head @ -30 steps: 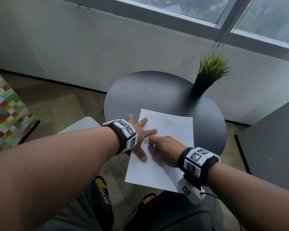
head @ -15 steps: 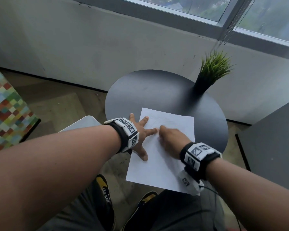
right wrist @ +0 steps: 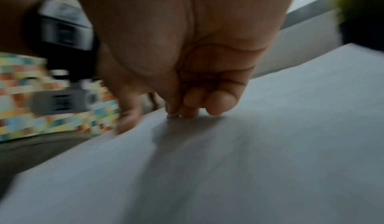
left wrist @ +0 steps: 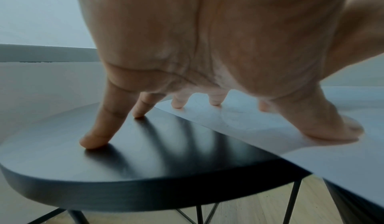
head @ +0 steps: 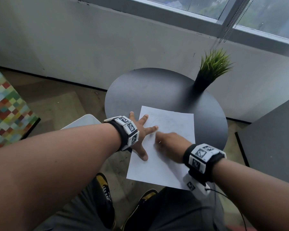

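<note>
Paper (head: 172,119) overhanging near edge of table (head: 148,90), left hand (head: 140,132) pressing flat

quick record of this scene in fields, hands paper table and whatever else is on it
table: round, black
paper: white sheet on it, near end overhangs the edge
left hand: spread, thumb and some fingers press the paper, two fingertips on bare table
right hand: curled, pinches a small pale object against the paper; too blurred to identify
plant: green, dark pot, far right of table
</note>
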The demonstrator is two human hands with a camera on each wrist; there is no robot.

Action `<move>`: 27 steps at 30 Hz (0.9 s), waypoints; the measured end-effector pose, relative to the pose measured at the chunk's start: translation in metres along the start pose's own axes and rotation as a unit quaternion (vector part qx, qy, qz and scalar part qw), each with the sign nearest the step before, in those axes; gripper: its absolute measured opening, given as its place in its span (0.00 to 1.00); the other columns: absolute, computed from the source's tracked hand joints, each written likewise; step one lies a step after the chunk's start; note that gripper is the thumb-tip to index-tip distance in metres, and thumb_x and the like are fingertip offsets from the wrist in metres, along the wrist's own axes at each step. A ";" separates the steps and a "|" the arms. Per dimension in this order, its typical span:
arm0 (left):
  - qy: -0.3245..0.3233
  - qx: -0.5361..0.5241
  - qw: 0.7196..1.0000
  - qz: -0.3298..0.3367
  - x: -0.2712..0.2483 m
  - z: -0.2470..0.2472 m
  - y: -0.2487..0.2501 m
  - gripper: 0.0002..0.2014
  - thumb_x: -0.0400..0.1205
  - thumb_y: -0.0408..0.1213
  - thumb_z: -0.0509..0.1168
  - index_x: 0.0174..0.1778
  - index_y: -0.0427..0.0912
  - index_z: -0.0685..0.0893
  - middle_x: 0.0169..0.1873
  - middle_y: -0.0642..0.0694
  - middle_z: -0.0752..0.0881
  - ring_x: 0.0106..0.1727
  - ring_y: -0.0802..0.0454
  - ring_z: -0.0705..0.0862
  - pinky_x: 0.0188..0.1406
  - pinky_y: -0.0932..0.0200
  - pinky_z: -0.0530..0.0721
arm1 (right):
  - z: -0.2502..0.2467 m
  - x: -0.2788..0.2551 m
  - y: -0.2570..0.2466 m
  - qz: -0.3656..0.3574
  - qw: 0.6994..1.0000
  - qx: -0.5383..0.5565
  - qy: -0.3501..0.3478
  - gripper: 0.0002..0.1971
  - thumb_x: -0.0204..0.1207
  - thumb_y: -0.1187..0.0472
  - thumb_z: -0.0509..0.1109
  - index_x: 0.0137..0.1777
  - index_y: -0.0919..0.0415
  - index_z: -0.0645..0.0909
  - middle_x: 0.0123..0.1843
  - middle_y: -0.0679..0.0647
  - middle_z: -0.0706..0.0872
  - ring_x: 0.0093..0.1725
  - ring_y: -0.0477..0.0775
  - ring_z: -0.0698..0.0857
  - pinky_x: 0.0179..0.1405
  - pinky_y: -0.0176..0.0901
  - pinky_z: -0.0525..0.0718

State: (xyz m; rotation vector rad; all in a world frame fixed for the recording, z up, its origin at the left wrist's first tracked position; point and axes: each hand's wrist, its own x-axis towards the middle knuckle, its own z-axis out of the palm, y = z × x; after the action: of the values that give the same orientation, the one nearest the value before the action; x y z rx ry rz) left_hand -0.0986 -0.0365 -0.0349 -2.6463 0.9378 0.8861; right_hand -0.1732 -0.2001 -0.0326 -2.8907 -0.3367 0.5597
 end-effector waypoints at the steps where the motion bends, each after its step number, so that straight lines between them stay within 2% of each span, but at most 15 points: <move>1: 0.002 -0.003 1.000 -0.001 0.000 0.000 0.000 0.64 0.62 0.79 0.72 0.83 0.76 0.33 0.88 0.49 0.30 0.84 0.18 0.34 0.77 0.16 0.61 | -0.006 0.005 0.014 0.044 0.999 0.007 0.025 0.08 0.82 0.55 0.59 0.56 0.58 0.72 0.52 0.63 0.85 0.50 0.65 0.82 0.47 0.51 0.81; 3: 0.002 -0.003 1.000 -0.005 0.000 0.001 0.000 0.64 0.62 0.79 0.72 0.83 0.76 0.33 0.88 0.49 0.30 0.84 0.18 0.34 0.77 0.16 0.61 | -0.007 0.008 0.024 0.088 0.994 0.011 0.061 0.07 0.82 0.55 0.58 0.54 0.58 0.71 0.53 0.62 0.85 0.49 0.65 0.81 0.44 0.49 0.79; 5: -0.001 -0.002 1.000 -0.005 0.000 0.000 0.001 0.64 0.62 0.80 0.72 0.83 0.75 0.33 0.88 0.49 0.30 0.84 0.18 0.34 0.77 0.16 0.60 | 0.000 0.001 0.005 0.031 0.999 0.006 0.040 0.08 0.83 0.57 0.57 0.58 0.58 0.72 0.53 0.59 0.85 0.50 0.64 0.82 0.42 0.46 0.73; 7: -0.004 0.003 1.000 -0.005 -0.001 -0.001 0.001 0.65 0.62 0.80 0.71 0.84 0.74 0.32 0.88 0.48 0.29 0.84 0.18 0.34 0.78 0.15 0.59 | 0.009 -0.012 -0.019 -0.061 0.998 0.007 -0.015 0.05 0.83 0.57 0.58 0.53 0.57 0.73 0.48 0.58 0.85 0.45 0.61 0.81 0.40 0.47 0.75; 8: -0.004 0.004 1.000 -0.006 -0.001 -0.002 0.001 0.64 0.63 0.80 0.71 0.84 0.74 0.32 0.88 0.48 0.29 0.84 0.18 0.34 0.78 0.15 0.58 | 0.008 -0.014 -0.019 -0.073 0.997 -0.001 -0.032 0.05 0.82 0.57 0.59 0.52 0.57 0.73 0.46 0.57 0.85 0.44 0.60 0.81 0.40 0.49 0.78; 10: 0.000 -0.001 1.000 -0.009 -0.002 -0.002 0.002 0.64 0.63 0.80 0.71 0.84 0.73 0.33 0.88 0.47 0.30 0.85 0.18 0.35 0.77 0.16 0.59 | 0.000 -0.002 -0.001 -0.015 1.000 -0.018 -0.008 0.06 0.82 0.56 0.59 0.53 0.57 0.73 0.48 0.59 0.85 0.46 0.63 0.82 0.44 0.50 0.80; 12: 0.004 -0.004 1.000 -0.013 -0.001 -0.002 0.003 0.64 0.63 0.80 0.71 0.84 0.73 0.33 0.88 0.47 0.30 0.85 0.19 0.36 0.77 0.16 0.60 | -0.008 0.007 0.022 0.059 0.997 0.005 0.055 0.07 0.82 0.54 0.59 0.52 0.57 0.72 0.48 0.60 0.85 0.48 0.64 0.82 0.45 0.51 0.82; 13: 0.004 -0.004 1.000 -0.014 -0.001 -0.002 0.003 0.64 0.63 0.80 0.71 0.84 0.74 0.33 0.88 0.47 0.30 0.85 0.19 0.36 0.77 0.16 0.60 | -0.007 0.006 0.024 0.066 0.995 0.013 0.070 0.07 0.82 0.55 0.59 0.52 0.57 0.71 0.48 0.60 0.85 0.47 0.64 0.82 0.45 0.51 0.82; 17: -0.001 0.003 1.000 -0.016 0.000 -0.003 0.003 0.65 0.62 0.81 0.70 0.84 0.73 0.32 0.88 0.46 0.29 0.85 0.19 0.35 0.78 0.16 0.58 | 0.007 -0.017 -0.015 -0.071 0.997 0.003 -0.022 0.04 0.82 0.57 0.59 0.51 0.56 0.73 0.43 0.56 0.84 0.41 0.59 0.80 0.40 0.51 0.81; 18: -0.001 0.003 1.000 -0.015 0.000 -0.003 0.003 0.65 0.62 0.81 0.70 0.84 0.73 0.32 0.88 0.46 0.29 0.85 0.19 0.35 0.78 0.16 0.57 | 0.006 -0.019 -0.016 -0.079 0.996 -0.008 -0.035 0.05 0.82 0.57 0.59 0.50 0.56 0.73 0.43 0.55 0.84 0.41 0.59 0.81 0.40 0.52 0.81; 19: -0.001 0.001 1.000 -0.015 0.000 -0.003 0.003 0.65 0.63 0.80 0.71 0.85 0.72 0.32 0.88 0.46 0.29 0.85 0.19 0.36 0.77 0.16 0.57 | 0.003 -0.014 -0.010 -0.066 0.997 -0.019 -0.025 0.05 0.82 0.56 0.59 0.51 0.57 0.73 0.44 0.57 0.84 0.42 0.61 0.81 0.41 0.52 0.81; 21: 0.001 -0.001 1.000 -0.019 -0.001 -0.004 0.005 0.65 0.64 0.79 0.71 0.85 0.71 0.32 0.88 0.45 0.30 0.85 0.19 0.36 0.78 0.18 0.56 | -0.006 0.000 0.012 0.013 1.000 -0.015 0.023 0.06 0.83 0.56 0.58 0.52 0.59 0.71 0.46 0.59 0.84 0.45 0.64 0.81 0.42 0.51 0.79; 23: 0.003 0.003 1.000 -0.023 -0.002 -0.005 0.006 0.65 0.64 0.79 0.72 0.85 0.71 0.33 0.88 0.44 0.30 0.86 0.20 0.37 0.78 0.18 0.57 | -0.004 0.003 0.019 0.050 0.997 -0.003 0.059 0.06 0.83 0.56 0.57 0.49 0.58 0.68 0.44 0.58 0.82 0.42 0.63 0.79 0.38 0.49 0.76; 25: 0.004 0.008 1.000 -0.024 -0.001 -0.006 0.005 0.65 0.63 0.80 0.72 0.85 0.71 0.33 0.88 0.44 0.30 0.86 0.20 0.38 0.77 0.17 0.57 | 0.005 -0.005 0.001 -0.005 0.999 -0.011 0.036 0.05 0.83 0.58 0.57 0.47 0.56 0.64 0.42 0.55 0.80 0.39 0.60 0.75 0.37 0.47 0.72; 27: 0.002 0.015 1.000 -0.024 -0.001 -0.007 0.004 0.66 0.62 0.81 0.71 0.85 0.72 0.33 0.88 0.44 0.30 0.85 0.19 0.39 0.77 0.17 0.57 | 0.013 -0.017 -0.016 -0.072 0.997 -0.013 -0.012 0.06 0.83 0.55 0.57 0.48 0.57 0.67 0.39 0.53 0.80 0.37 0.58 0.76 0.35 0.49 0.75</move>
State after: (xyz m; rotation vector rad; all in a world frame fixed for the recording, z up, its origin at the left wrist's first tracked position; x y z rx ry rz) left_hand -0.0986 -0.0420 -0.0292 -2.6359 0.8766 0.8485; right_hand -0.1966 -0.1869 -0.0355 -2.8569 -0.5541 0.5695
